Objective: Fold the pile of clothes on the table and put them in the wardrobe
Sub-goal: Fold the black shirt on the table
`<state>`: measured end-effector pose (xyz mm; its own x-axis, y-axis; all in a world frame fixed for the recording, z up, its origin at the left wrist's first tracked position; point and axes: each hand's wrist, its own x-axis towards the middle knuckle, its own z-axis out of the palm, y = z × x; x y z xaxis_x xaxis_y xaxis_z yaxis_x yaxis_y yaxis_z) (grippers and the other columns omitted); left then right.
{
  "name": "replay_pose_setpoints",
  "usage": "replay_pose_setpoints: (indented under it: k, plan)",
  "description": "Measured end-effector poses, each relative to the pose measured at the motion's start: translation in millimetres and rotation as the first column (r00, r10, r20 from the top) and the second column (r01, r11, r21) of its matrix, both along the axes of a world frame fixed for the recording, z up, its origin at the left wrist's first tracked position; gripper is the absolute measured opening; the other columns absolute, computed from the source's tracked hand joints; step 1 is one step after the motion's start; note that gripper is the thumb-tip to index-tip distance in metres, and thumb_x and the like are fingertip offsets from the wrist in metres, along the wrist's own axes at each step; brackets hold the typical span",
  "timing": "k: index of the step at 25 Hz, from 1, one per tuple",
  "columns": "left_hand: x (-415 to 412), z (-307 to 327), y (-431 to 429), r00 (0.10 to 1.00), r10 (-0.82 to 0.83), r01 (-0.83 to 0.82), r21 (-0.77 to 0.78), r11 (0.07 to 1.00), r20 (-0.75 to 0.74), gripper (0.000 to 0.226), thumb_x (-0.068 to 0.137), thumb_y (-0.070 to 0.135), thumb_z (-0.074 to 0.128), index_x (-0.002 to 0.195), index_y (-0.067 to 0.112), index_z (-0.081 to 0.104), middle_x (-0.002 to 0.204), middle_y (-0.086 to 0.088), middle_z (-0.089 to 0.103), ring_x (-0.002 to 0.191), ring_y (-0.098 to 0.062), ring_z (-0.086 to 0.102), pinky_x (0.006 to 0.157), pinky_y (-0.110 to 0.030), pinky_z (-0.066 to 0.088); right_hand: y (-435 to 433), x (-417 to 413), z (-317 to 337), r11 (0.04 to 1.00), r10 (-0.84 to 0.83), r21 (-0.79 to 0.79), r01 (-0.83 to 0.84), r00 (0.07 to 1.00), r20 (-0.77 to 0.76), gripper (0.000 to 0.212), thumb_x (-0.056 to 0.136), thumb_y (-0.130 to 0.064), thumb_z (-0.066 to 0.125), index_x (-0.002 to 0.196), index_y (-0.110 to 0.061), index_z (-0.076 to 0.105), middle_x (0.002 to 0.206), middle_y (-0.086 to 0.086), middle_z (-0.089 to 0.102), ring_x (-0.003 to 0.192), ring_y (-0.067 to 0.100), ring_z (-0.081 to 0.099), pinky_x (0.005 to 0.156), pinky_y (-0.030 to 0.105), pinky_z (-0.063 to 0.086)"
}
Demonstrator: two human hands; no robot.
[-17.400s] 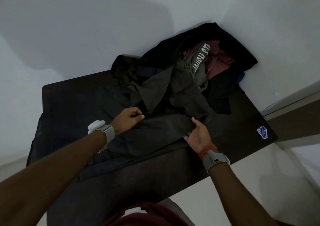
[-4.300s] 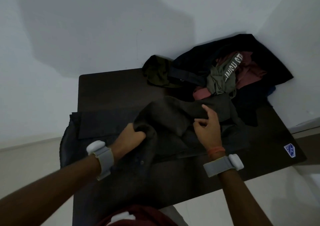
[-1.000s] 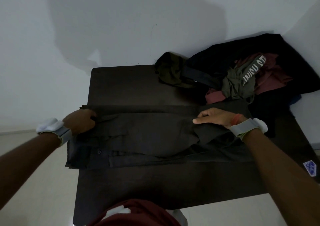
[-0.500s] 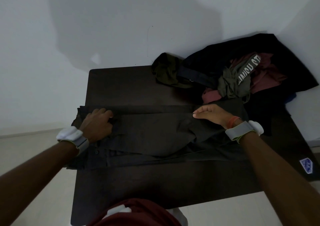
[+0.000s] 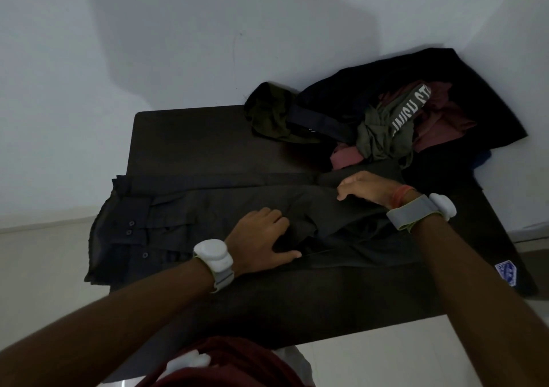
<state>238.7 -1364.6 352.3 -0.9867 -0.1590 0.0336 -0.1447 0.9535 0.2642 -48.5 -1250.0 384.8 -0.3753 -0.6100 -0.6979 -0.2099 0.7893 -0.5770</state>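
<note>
Now left hand [image 5: 261, 238] has moved from left end of dark shirt [image 5: 208, 208] to frame centre, fingers curled into cloth; right hand [image 5: 368, 189] pinches upper edge, centre right. Shirt spread across table [image 5: 326, 297]; next fold likely. Unfolded pile [image 5: 386, 125] waits upper right.

The dark shirt [image 5: 225, 208] is matt woven cloth with small shiny buttons [image 5: 128, 232]. The worktop [image 5: 193, 140] looks like smooth, dark, low-sheen wood. The clothes pile [image 5: 383, 131] is soft cloth. A grey fabric wrist strap [image 5: 407, 216] carries a smooth white plastic pod [image 5: 442, 205]. The floor tiles [image 5: 371, 366] are glossy.
</note>
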Motion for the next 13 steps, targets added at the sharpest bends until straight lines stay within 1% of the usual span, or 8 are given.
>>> replay_pose_setpoints:
  k: [2, 3, 5, 6, 8, 9, 11, 13]
  plan:
    - [-11.3, -4.9, 11.2, 1.000, 0.000, 0.001, -0.074, 0.997, 0.016, 0.056, 0.083, 0.075, 0.054, 0.086, 0.020, 0.060, 0.085, 0.001, 0.060, 0.074, -0.016, 0.054, 0.065, -0.031, 0.046, 2.4, -1.7, -2.7, 0.999, -0.019, -0.027, 0.020, 1.000, 0.023, 0.010, 0.078, -0.016, 0.073, 0.083, -0.020, 0.080, 0.094, 0.006, 0.076, 0.094, 0.026, 0.069, 0.091, 0.035, 0.053]
    - [-15.4, -8.6, 15.1, 0.999, 0.009, -0.004, -0.113, 0.994, 0.045, 0.051, 0.082, 0.069, 0.058, 0.085, 0.019, 0.062, 0.082, 0.000, 0.063, 0.071, -0.017, 0.057, 0.064, -0.031, 0.047, 3.4, -1.7, -5.0, 0.999, -0.021, -0.043, 0.022, 0.999, 0.026, 0.013, 0.078, -0.013, 0.072, 0.086, -0.019, 0.080, 0.097, 0.007, 0.077, 0.096, 0.026, 0.069, 0.094, 0.035, 0.053]
    - [-22.8, -13.3, 19.3, 0.994, 0.036, -0.020, -0.148, 0.989, 0.106, 0.033, 0.079, 0.049, 0.067, 0.082, 0.016, 0.066, 0.078, -0.003, 0.066, 0.068, -0.021, 0.062, 0.061, -0.030, 0.048, 6.3, -2.5, -5.5, 0.997, -0.015, -0.076, 0.019, 0.999, 0.051, 0.019, 0.079, -0.008, 0.072, 0.093, -0.018, 0.079, 0.101, 0.007, 0.076, 0.100, 0.025, 0.068, 0.096, 0.035, 0.053]
    - [-24.8, -14.3, 19.6, 0.991, 0.037, -0.017, -0.153, 0.988, 0.126, 0.025, 0.077, 0.040, 0.069, 0.079, 0.016, 0.067, 0.075, -0.004, 0.067, 0.065, -0.022, 0.063, 0.060, -0.030, 0.047, 7.6, -5.1, -4.8, 0.996, 0.000, -0.087, 0.006, 0.998, 0.065, 0.021, 0.080, -0.007, 0.072, 0.096, -0.018, 0.079, 0.102, 0.006, 0.076, 0.099, 0.023, 0.068, 0.095, 0.033, 0.053]
    - [-22.8, -13.8, 16.2, 0.993, -0.016, 0.034, -0.144, 0.989, 0.120, 0.018, 0.074, 0.035, 0.065, 0.073, 0.017, 0.065, 0.070, -0.002, 0.065, 0.060, -0.020, 0.060, 0.057, -0.027, 0.047, 8.5, -10.9, -4.1, 0.994, 0.020, -0.113, -0.011, 0.997, 0.077, 0.023, 0.082, -0.004, 0.073, 0.099, -0.019, 0.077, 0.099, 0.002, 0.075, 0.095, 0.017, 0.068, 0.088, 0.025, 0.052]
    - [-21.1, -12.8, 13.9, 0.992, -0.067, 0.080, -0.122, 0.989, 0.107, 0.018, 0.075, 0.036, 0.061, 0.071, 0.018, 0.064, 0.069, 0.000, 0.064, 0.059, -0.019, 0.059, 0.056, -0.027, 0.047, 9.0, -14.3, -5.8, 0.989, 0.006, -0.149, 0.002, 0.999, 0.053, 0.022, 0.083, -0.004, 0.074, 0.099, -0.018, 0.076, 0.096, 0.002, 0.075, 0.091, 0.015, 0.068, 0.083, 0.022, 0.050]
    - [-17.7, -9.9, 7.9, 0.987, -0.139, 0.146, -0.086, 0.986, 0.076, 0.022, 0.078, 0.036, 0.054, 0.070, 0.018, 0.062, 0.070, 0.001, 0.061, 0.060, -0.018, 0.058, 0.057, -0.026, 0.048, 8.5, -18.0, -12.5, 0.966, -0.072, -0.256, 0.047, 0.993, -0.091, 0.021, 0.085, -0.004, 0.075, 0.102, -0.016, 0.072, 0.088, 0.003, 0.071, 0.082, 0.012, 0.065, 0.081, 0.022, 0.049]
    - [-14.9, -6.1, 3.2, 0.987, -0.152, 0.155, -0.075, 0.985, 0.043, 0.023, 0.082, 0.039, 0.054, 0.077, 0.018, 0.063, 0.080, 0.000, 0.061, 0.068, -0.018, 0.059, 0.060, -0.028, 0.047, 7.2, -17.7, -26.5, 0.947, -0.114, -0.320, 0.036, 0.967, -0.229, 0.024, 0.087, -0.010, 0.075, 0.109, -0.016, 0.068, 0.085, 0.001, 0.067, 0.082, 0.014, 0.064, 0.090, 0.034, 0.054]
